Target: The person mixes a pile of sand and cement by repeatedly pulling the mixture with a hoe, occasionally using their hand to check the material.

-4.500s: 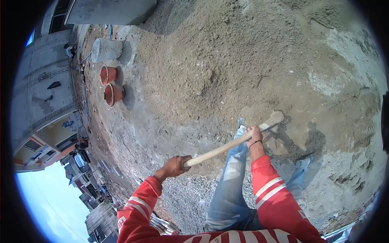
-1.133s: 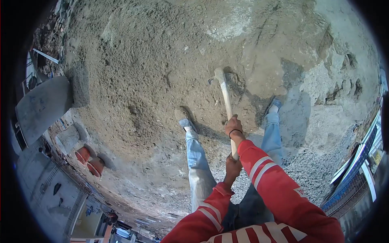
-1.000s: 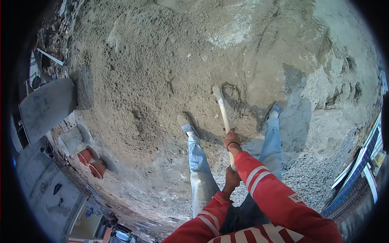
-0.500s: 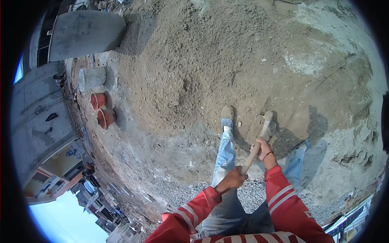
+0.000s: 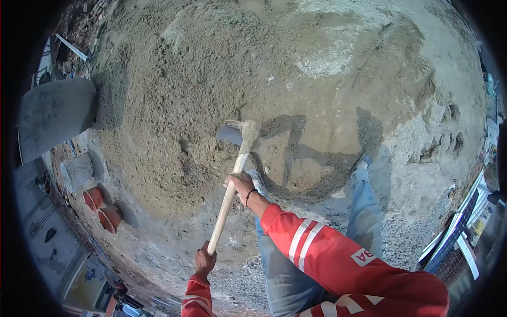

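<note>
A hoe [image 5: 228, 203] with a pale wooden handle slants up and away from me over the sand. My left hand [image 5: 205, 260] is closed round the butt end of its handle. Higher up, near mid-handle, my right hand [image 5: 241, 186] grips the wood, a dark band on the wrist. The hoe's metal blade [image 5: 230, 132] points left, close over the damp sandy heap [image 5: 179, 100], and its socket is caked with sand. My feet stand apart at the heap's near edge.
To the left stand a grey curved metal panel [image 5: 55, 116], a whitish bucket [image 5: 76, 172] and two reddish buckets [image 5: 93, 199]. Building parts line the lower left edge. Gravel [image 5: 404, 238] lies near my legs, with long boards and sheets [image 5: 459, 243] at the right.
The hoe has come up off the ground by my feet and swung left over the heap, both hands still on it. My view has turned, shifting the buckets and panel left and down.
</note>
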`<move>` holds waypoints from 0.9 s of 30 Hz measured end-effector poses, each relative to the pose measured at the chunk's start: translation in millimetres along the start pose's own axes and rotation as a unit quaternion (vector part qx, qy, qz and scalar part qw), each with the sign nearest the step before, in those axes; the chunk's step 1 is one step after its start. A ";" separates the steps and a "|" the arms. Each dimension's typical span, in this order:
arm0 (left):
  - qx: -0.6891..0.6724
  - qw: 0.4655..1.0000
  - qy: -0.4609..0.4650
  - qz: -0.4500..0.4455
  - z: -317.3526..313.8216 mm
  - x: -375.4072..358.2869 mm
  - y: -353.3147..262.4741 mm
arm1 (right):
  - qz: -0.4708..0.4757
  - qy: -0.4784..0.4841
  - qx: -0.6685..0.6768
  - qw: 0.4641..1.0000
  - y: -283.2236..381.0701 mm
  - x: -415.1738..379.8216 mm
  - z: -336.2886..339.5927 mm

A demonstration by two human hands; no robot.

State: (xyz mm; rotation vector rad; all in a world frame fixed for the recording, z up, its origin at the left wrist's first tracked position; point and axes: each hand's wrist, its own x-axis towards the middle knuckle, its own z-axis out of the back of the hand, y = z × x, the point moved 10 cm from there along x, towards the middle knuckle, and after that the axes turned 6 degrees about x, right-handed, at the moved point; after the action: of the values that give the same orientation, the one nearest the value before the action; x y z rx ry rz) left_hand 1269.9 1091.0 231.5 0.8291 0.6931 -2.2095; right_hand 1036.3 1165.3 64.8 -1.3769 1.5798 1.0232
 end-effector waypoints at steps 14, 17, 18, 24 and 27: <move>-0.020 0.973 -0.209 -0.099 -54.0 270.7 -517.2 | 0.425 -0.324 -0.340 0.774 492.9 -34.9 224.0; 0.034 0.985 -0.123 -0.112 -109.4 281.1 -546.6 | 0.264 -0.384 -0.381 0.799 479.6 -10.2 305.7; 0.051 0.990 -0.054 -0.121 -132.2 275.4 -551.9 | 0.228 -0.384 -0.392 0.804 462.7 -0.6 332.2; 0.131 0.982 0.020 -0.137 -180.0 203.6 -519.7 | 0.185 -0.394 -0.397 0.808 364.5 -8.3 382.2; 0.181 0.975 0.063 -0.114 -189.2 163.6 -485.6 | 0.168 -0.415 -0.355 0.821 301.2 -26.7 395.7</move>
State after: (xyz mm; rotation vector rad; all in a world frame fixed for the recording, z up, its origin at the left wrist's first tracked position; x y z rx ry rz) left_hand 887.1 1459.8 105.3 1.1276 0.4662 -2.5539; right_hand 760.5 1568.6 -32.1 -0.8238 0.7762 2.2149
